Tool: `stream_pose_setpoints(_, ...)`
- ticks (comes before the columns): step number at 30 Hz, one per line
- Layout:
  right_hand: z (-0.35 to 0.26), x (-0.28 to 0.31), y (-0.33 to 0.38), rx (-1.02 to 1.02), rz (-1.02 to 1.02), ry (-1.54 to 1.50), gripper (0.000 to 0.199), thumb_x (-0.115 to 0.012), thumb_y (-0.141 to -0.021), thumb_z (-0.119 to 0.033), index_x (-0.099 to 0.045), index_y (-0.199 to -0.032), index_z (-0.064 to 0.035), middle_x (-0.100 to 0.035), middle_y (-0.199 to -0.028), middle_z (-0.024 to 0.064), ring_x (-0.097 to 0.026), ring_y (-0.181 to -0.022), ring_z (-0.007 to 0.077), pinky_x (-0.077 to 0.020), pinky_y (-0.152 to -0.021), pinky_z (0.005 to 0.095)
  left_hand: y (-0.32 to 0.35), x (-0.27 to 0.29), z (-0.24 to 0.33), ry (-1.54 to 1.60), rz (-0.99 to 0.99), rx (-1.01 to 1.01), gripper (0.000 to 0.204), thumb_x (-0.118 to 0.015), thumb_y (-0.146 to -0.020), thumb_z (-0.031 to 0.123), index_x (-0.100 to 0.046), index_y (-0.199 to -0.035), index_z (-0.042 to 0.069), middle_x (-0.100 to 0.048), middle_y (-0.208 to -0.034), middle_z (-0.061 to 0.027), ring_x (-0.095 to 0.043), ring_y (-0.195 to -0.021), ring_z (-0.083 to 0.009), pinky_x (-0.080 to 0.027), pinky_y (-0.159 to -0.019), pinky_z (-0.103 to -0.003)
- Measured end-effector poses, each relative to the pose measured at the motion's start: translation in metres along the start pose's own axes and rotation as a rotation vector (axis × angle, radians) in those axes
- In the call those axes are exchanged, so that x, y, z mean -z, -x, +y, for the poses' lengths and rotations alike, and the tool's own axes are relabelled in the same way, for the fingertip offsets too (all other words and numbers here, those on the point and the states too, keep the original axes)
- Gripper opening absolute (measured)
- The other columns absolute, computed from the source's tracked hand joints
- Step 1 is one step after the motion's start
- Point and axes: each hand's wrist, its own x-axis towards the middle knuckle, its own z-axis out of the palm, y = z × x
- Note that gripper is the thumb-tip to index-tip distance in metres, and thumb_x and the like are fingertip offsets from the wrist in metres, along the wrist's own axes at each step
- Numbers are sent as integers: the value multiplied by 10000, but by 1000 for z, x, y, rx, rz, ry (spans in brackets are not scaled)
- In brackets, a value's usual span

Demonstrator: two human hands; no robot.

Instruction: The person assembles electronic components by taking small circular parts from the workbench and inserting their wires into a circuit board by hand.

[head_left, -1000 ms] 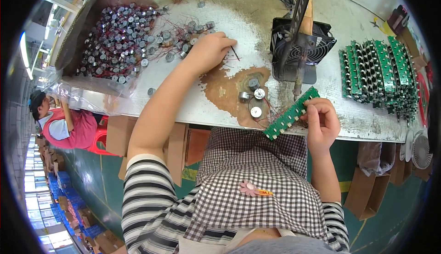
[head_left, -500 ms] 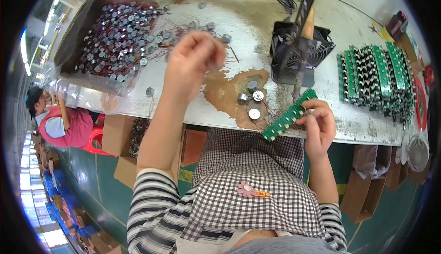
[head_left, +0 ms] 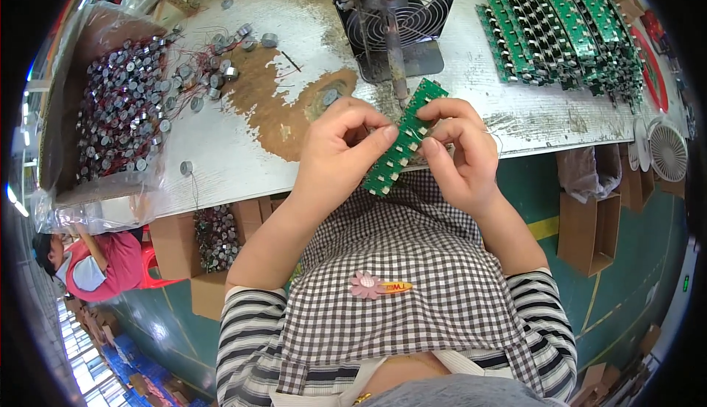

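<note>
A long green circuit board (head_left: 383, 174) with a row of small white parts slants up over the table's front edge. My right hand (head_left: 468, 153) grips its right side between thumb and fingers, and a thin wire curves out beside that hand. At the board's left edge, my left hand (head_left: 342, 149) is closed in a pinch, thumb tip against index finger; what it pinches is too small to tell. Just beyond the board, a mounted soldering iron (head_left: 394, 57) points its tip down. One round metal motor (head_left: 331, 97) shows behind my left hand, which hides the spot nearest me.
A black fan (head_left: 420, 13) stands behind the iron. Stacked green boards (head_left: 563, 35) fill the right side. At left, a plastic-lined box (head_left: 62, 105) holds many small motors, with more loose motors (head_left: 213, 68) beside it. A person (head_left: 110, 260) in pink sits far left.
My left hand has come down from above the table to the board's left edge. My right hand and the board have shifted left and up in view as the view turned.
</note>
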Motion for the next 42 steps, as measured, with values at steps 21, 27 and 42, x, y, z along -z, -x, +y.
stream_pose_setpoints(21, -4, 1, -5, 14, -31, 60, 119, -671, -767, 49, -568, -821, 29, -583, -995, 168, -614, -700, 138, -519, -549, 225, -4, -8, 13, 229, 0, 254, 90, -644, -819, 53, -585, -802, -13, -607, -739, -12, -545, -649, -31, -439, -555, -186)
stream_pose_setpoints(27, -3, 0, -5, 3, -23, 45, 110, -650, -770, 58, -561, -828, 35, -584, -1002, 175, -610, -677, 128, -509, -546, 222, -8, -8, 12, 228, -15, 217, 97, -667, -814, 70, -594, -823, 7, -573, -692, 19, -430, -496, -10, -303, -425, -171)
stream_pose_setpoints(42, -4, 0, -12, 17, -33, 101, 114, -670, -751, 61, -585, -816, 23, -578, -983, 156, -601, -721, 147, -513, -553, 228, -7, -11, 14, 204, 55, 204, 81, -665, -797, 51, -599, -818, 8, -599, -745, -3, -483, -568, -22, -349, -473, -169)
